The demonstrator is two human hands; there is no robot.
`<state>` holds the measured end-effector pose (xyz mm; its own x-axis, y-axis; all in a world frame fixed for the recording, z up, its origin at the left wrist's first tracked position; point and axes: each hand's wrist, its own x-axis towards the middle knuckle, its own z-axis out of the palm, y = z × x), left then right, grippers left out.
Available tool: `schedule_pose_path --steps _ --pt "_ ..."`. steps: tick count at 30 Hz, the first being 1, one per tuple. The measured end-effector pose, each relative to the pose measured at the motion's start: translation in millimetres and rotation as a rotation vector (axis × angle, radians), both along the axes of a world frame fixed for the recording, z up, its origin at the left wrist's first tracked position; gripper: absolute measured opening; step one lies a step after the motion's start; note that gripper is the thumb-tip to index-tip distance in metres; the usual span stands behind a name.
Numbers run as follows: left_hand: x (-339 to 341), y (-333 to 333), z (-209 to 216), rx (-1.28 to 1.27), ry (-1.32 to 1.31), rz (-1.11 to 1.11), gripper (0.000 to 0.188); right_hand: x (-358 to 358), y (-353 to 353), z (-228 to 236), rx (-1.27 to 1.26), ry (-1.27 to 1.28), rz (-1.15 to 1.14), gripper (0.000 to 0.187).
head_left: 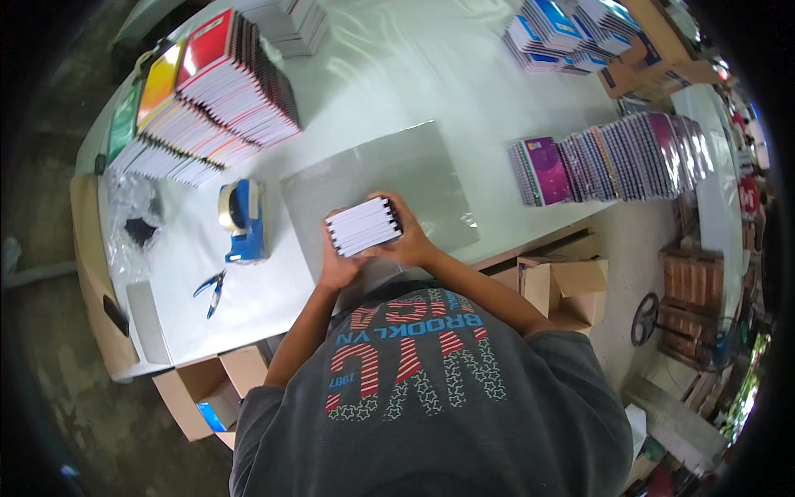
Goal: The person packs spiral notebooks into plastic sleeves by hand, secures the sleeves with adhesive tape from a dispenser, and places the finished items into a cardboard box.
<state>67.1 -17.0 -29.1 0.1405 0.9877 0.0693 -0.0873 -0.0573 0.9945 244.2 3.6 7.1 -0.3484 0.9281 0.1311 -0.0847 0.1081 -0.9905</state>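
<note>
Between my two hands stands a small stack of notebooks [363,227], white page edges facing up and black bindings along the ends. My left hand [334,263] wraps its left and near side; my right hand [411,235] grips the right side. Both hands are closed on it, with some fingers hidden by the stack. Beneath them a transparent plastic sheet [414,170] lies flat on the white-covered table [364,91]. A blue tape dispenser [247,225] with a roll of tape stands to the left, and blue-handled pliers [212,291] lie nearer to me.
Tall piles of spiral notebooks with red [207,50] and yellow [161,79] covers stand far left. Purple notebooks [613,166] form a row at right; blue ones [555,29] are stacked far right. Crumpled plastic [132,207] lies left. Open cardboard boxes [580,282] sit by the near edge.
</note>
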Motion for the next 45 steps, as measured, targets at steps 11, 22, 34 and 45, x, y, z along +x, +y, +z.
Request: schedule_pose_path --steps 11,22,34,45 --pt "2.9 2.3 50.9 0.092 0.749 0.109 0.074 5.9 14.4 30.3 0.075 -0.439 -0.138 0.071" --pt "6.0 37.9 62.7 -0.659 0.56 -0.133 0.073 11.7 58.3 5.7 -0.367 -0.834 0.08 0.08" --pt "6.0 37.0 90.0 -0.488 1.096 0.048 0.087 15.1 41.3 17.8 -0.118 -0.806 -0.246 0.078" --pt "36.5 24.3 29.4 -0.143 0.178 0.181 0.069 8.3 23.8 -15.8 -0.141 -0.254 -0.15 0.063"
